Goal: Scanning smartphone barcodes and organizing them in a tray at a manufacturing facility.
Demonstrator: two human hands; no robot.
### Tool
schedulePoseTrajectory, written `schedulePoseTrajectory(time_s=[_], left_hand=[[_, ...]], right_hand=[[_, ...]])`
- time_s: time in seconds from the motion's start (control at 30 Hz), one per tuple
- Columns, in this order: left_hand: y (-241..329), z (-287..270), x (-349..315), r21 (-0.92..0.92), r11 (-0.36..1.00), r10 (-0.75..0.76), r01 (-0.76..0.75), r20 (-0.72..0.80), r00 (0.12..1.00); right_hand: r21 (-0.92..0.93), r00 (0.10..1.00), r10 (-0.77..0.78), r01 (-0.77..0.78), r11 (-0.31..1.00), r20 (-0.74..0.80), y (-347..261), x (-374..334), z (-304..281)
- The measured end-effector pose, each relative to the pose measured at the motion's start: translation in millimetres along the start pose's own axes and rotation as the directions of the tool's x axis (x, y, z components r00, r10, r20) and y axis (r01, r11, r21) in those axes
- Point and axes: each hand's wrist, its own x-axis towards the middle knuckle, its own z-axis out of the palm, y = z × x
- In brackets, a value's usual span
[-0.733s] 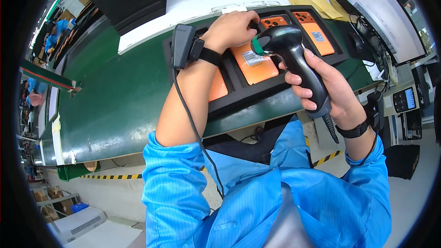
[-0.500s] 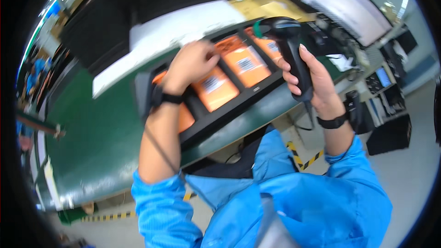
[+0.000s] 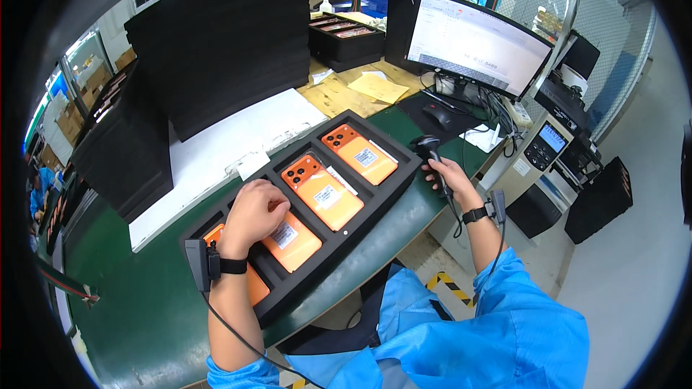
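A black foam tray lies on the green table, with several orange phones in its slots, each with a white label on its back. My left hand is over the upper end of one labelled phone, fingers curled inward; their tips are hidden, so what they pinch cannot be made out. Part of another phone shows beside my left wrist. Two more phones, a middle one and a far right one, lie uncovered. My right hand grips a black handheld barcode scanner just off the tray's right end.
Stacked black foam trays stand behind a white board. A monitor, a mouse and loose cables are at the back right. Yellow paper lies beyond the tray. A device with a lit screen stands right.
The scanner in my right hand has moved from over the tray to beside its right end. My left hand stays over the same phone. The view has shifted, showing more of the background.
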Motion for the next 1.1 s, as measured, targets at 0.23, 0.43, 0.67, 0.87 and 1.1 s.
schedulePoseTrajectory(time_s=[0.23, 0.43, 0.67, 0.87, 1.1], left_hand=[[4.3, 0.7, 5.6, -0.018, 0.999, -0.029, 0.029, 0.023, 0.999], [12.9, 2.4, 5.2, -0.007, 1.000, -0.030, 0.030, 0.000, 1.000], [13.1, 3.5, 3.7, 0.009, 0.999, -0.044, 0.044, -0.011, 0.999], [13.1, 4.5, 7.0, -0.005, 0.996, -0.087, 0.087, 0.028, 0.996], [14.0, 5.4, 4.2, 0.013, 0.991, -0.132, 0.131, 0.035, 0.991]], right_hand=[[-0.305, 0.940, -0.318, 0.269, 0.914, -0.123, 22.7, 38.2, 1.6], [-0.253, 0.920, -0.375, 0.338, 0.907, -0.115, 30.2, 41.8, -4.7], [-0.297, 0.894, -0.435, 0.389, 0.872, -0.105, 29.1, 37.7, -2.4], [-0.346, 0.855, -0.492, 0.416, 0.841, -0.166, 35.3, 41.6, -2.0], [0.075, 0.910, -0.366, 0.385, 0.920, -0.192, 18.8, -1.0, -35.6]])
